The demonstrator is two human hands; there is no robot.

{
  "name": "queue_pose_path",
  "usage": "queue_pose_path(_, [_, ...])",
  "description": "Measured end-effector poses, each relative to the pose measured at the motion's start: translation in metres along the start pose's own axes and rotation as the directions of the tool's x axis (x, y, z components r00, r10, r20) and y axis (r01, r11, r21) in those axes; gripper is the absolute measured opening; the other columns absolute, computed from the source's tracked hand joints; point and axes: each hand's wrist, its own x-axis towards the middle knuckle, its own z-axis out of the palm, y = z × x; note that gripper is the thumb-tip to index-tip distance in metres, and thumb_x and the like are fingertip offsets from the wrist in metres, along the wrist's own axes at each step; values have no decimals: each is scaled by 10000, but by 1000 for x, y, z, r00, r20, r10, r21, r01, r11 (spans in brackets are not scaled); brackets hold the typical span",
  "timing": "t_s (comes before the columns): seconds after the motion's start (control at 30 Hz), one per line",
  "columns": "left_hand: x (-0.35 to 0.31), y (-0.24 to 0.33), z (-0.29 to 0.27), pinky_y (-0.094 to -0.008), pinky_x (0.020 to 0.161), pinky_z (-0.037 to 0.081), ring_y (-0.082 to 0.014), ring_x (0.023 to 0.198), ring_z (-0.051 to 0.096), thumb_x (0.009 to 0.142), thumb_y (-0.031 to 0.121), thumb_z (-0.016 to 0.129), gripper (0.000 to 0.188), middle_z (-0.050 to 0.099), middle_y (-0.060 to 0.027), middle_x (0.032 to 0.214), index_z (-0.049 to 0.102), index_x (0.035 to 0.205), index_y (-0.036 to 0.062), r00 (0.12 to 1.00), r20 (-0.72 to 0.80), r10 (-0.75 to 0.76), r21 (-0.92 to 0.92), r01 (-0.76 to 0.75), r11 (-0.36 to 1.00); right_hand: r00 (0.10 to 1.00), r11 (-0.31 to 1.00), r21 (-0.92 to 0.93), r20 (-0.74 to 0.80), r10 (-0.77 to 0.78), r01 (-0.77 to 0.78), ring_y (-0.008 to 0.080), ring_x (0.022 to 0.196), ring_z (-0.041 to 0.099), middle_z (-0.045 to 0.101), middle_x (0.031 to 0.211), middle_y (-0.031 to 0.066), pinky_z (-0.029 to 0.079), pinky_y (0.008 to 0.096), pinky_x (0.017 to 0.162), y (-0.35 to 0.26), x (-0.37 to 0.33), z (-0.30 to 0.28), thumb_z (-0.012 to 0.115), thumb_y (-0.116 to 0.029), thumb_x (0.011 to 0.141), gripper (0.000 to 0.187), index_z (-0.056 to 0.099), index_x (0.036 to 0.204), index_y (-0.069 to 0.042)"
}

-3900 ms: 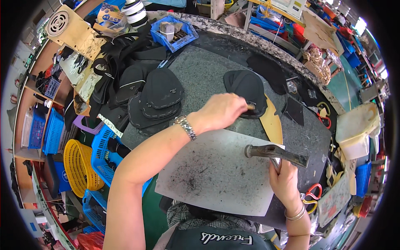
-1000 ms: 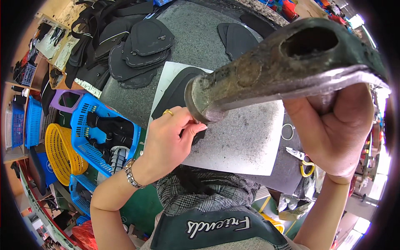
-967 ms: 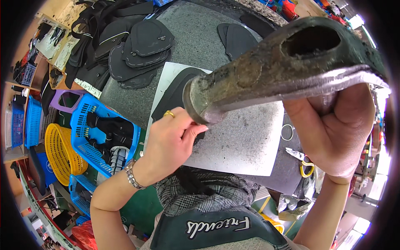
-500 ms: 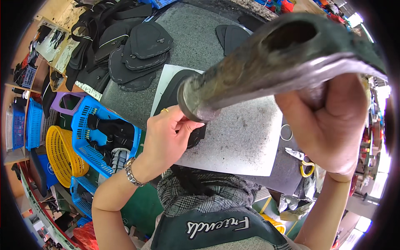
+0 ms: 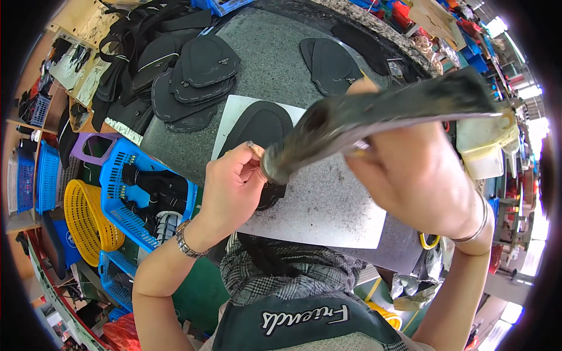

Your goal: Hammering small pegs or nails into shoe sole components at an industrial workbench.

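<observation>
My right hand [image 5: 410, 169] grips a hammer, whose worn metal head [image 5: 398, 105] looms close to the camera and hides part of the work. The round striking face sits beside the fingertips of my left hand [image 5: 231, 187]; whether they touch I cannot tell. Those fingers are pinched around a short thin rod [image 5: 253, 147] with a greyish end, its lower part hidden. Under them a black rounded pad [image 5: 266, 120] lies on a white board [image 5: 328, 225], partly covered by hand and hammer.
Stacked black pads [image 5: 208, 61] with pale edge marks lie at the left, near black straps [image 5: 123, 41]. More pads [image 5: 333, 67] are at the far right. Blue baskets [image 5: 126, 205] and a yellow basket [image 5: 88, 219] stand left of the table. Yellow-handled scissors [image 5: 430, 241] lie at the right.
The hammer has swung down and away from the camera, its striking face now lower beside my left fingers. My right hand has moved left with it. My left hand has shifted slightly.
</observation>
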Motion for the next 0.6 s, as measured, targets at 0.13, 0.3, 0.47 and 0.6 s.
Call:
queue_pose_path(0.13, [-1,6,-3,-232,719,528,-118,788,668,860,-6,639,50,682,-81,832,610,873,-44,997,79,10,184,-25,983,968,982,-118,-219,119,-148,158,780,579,620,917,83,455,269,700,-14,-1,-15,643,55,771,232,609,993,-4])
queue_pose_path(0.3, [1,3,-2,-230,706,539,-134,805,676,856,-27,631,46,662,-77,831,590,857,-49,997,66,46,139,-55,989,919,993,25,-376,117,-116,79,740,593,658,862,25,471,204,680,-1,-6,-21,732,30,776,282,610,1028,-6])
queue_pose_path(0.47, [-3,-2,-5,-299,563,486,-206,660,639,808,58,697,116,612,-98,722,606,868,17,993,56,104,258,-115,959,888,977,184,-426,175,-104,92,769,610,662,883,41,484,225,679,-8,8,-11,719,29,782,312,589,1064,4])
queue_pose_path(0.6, [-2,5,4,-308,546,458,-252,642,612,798,36,682,134,617,-109,739,599,900,17,913,142,383,470,-403,785,991,962,-243,71,-112,126,178,707,606,612,820,64,490,323,644,0,1,-3,698,-2,752,395,556,1121,5])
